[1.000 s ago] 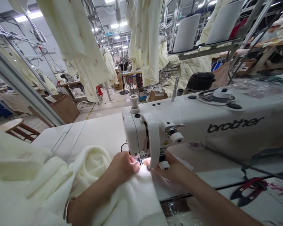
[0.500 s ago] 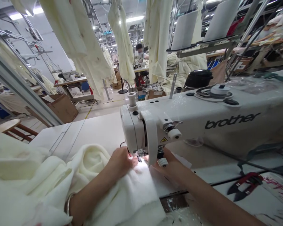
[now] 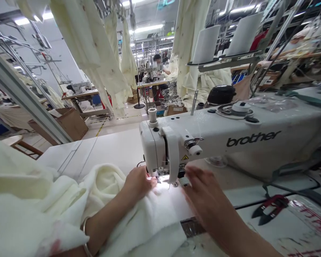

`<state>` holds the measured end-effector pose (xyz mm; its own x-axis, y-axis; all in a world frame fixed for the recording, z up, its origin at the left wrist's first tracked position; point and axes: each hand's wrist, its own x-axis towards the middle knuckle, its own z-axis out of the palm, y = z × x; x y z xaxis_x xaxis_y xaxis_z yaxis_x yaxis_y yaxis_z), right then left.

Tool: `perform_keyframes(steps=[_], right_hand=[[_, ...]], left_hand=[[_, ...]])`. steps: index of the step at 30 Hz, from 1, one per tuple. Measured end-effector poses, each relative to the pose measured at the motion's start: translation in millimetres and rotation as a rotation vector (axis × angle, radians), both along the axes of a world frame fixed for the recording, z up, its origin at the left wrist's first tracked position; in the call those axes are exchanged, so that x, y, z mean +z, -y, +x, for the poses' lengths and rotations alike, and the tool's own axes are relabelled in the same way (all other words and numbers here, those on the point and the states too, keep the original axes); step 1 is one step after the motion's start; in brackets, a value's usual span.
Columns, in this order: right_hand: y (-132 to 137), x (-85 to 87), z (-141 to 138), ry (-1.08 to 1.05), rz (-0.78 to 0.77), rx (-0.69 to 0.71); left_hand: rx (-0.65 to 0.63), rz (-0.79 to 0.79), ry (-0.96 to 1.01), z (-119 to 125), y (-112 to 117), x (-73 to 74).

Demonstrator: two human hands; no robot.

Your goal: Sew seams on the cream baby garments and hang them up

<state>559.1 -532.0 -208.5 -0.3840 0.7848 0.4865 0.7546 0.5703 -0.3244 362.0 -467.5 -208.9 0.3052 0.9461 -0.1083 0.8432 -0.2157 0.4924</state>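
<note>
A white sewing machine (image 3: pixel 203 132) stands in front of me, its lamp lighting the needle area. Cream fleecy fabric (image 3: pixel 160 214) lies under the needle and spreads in folds to the left. My left hand (image 3: pixel 139 182) is closed on this fabric just left of the presser foot, fingertips close to the needle. A bangle circles that wrist. My right hand (image 3: pixel 203 189) is right of the needle, beside a ribbed white knob (image 3: pixel 184 181). Its fingers look bent but are smeared by motion, and whether they hold anything is unclear.
Red-handled thread snips (image 3: pixel 271 208) lie on the machine table at right. Two white thread cones (image 3: pixel 207 44) stand on a rack above. Cream garments (image 3: pixel 96 50) hang ahead. A cardboard box (image 3: pixel 72 123) and a wooden stool (image 3: pixel 21 144) are at left. Another person works in the background.
My right hand has drawn back from beside the needle, towards me and to the right, out from behind the knob. My left hand stays on the fabric. The view has shifted slightly.
</note>
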Motion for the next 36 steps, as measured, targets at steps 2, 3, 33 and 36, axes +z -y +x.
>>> perform_keyframes(steps=[2,3,33,36], right_hand=[[12,3.0,-1,0.115,0.196,0.13],[16,5.1,-2,0.172,0.241,0.196],[27,-15.2,-25,0.146,0.306,0.099],[26,-24.6,-41,0.039,0.469,-0.035]], left_hand=[[0.006,0.013,-0.015,1,0,1.6],[0.007,0.019,-0.022,1,1,2.7],[0.031,0.055,-0.1,8,7,12.9],[0.022,0.037,-0.067,7,4,17.5]])
